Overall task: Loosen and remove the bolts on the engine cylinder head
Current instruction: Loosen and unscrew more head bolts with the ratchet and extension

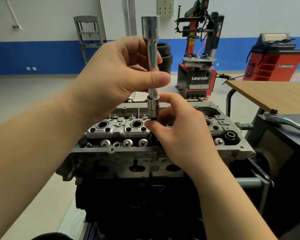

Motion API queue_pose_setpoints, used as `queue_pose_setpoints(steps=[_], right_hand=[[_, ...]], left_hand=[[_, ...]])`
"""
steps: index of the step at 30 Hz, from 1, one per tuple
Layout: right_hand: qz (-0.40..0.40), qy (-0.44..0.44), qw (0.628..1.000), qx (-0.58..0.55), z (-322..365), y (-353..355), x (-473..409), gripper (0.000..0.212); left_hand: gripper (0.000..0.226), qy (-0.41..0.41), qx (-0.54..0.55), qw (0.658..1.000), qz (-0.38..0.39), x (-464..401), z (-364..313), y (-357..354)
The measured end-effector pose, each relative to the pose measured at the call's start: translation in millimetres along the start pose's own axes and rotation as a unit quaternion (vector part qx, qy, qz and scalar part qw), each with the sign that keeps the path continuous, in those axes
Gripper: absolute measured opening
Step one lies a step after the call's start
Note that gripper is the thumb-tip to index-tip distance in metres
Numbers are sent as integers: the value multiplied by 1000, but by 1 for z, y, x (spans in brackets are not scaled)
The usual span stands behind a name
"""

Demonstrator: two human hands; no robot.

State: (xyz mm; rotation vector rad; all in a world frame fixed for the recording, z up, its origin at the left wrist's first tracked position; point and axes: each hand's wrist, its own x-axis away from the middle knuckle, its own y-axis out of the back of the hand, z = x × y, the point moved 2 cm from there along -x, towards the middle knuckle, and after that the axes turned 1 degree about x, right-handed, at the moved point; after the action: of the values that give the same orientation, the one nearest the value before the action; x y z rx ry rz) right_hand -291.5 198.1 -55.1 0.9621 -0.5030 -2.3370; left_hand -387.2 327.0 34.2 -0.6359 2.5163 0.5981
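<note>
The grey engine cylinder head (pixel 128 153) sits on a dark engine block in the middle of the view. A long chrome extension bar with a socket (pixel 152 70) stands upright over the head's centre. My left hand (pixel 118 73) grips the bar's shaft between thumb and fingers. My right hand (pixel 178 129) pinches a dark bolt (pixel 153 118) at the socket's lower end, just above the head. How far the bolt reaches into the head is hidden by my fingers.
A ratchet wrench (pixel 284 121) lies on a dark box at the right. A wooden table (pixel 275 94) stands behind it. Red Lanpody tyre machines (pixel 197 78) and a balancer (pixel 274 63) stand at the back by the blue-striped wall.
</note>
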Motion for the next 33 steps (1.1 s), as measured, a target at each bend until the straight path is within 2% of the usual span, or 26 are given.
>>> queue_pose_setpoints(steps=[3,5,8,10,12,14,17,20,23,25,27,30,33], right_hand=[[20,1,999,-37,-1,1,-1,67],[46,9,997,-68,-3,3,-1,73],[50,19,995,-83,-5,6,-1,73],[15,14,998,-58,-5,4,-1,67],[-13,12,999,-32,-4,1,0,62],[-11,23,999,-36,-3,-1,0,60],[30,27,993,-108,-8,4,-2,69],[56,25,988,-140,-10,8,-2,74],[23,13,996,-80,-8,4,-1,71],[-8,9,999,-36,-5,1,0,67],[-16,18,999,-29,-4,0,1,60],[4,25,996,-83,-9,3,-1,56],[32,24,987,-154,-10,10,-2,63]], left_hand=[[34,16,75,996,51,2,1,2],[38,22,80,994,67,3,0,4],[37,-5,13,999,39,3,-5,3],[35,-25,-29,999,8,2,-5,1],[35,-24,-23,999,1,1,-3,1],[33,-6,28,999,38,1,-1,1],[37,20,67,994,78,4,0,2],[33,7,4,998,55,4,-4,1],[33,-8,-65,998,3,2,-6,2],[35,2,-61,998,-14,0,-3,2],[33,16,-15,1000,10,0,1,2],[36,36,57,994,90,3,3,4],[41,23,13,992,119,7,4,3]])
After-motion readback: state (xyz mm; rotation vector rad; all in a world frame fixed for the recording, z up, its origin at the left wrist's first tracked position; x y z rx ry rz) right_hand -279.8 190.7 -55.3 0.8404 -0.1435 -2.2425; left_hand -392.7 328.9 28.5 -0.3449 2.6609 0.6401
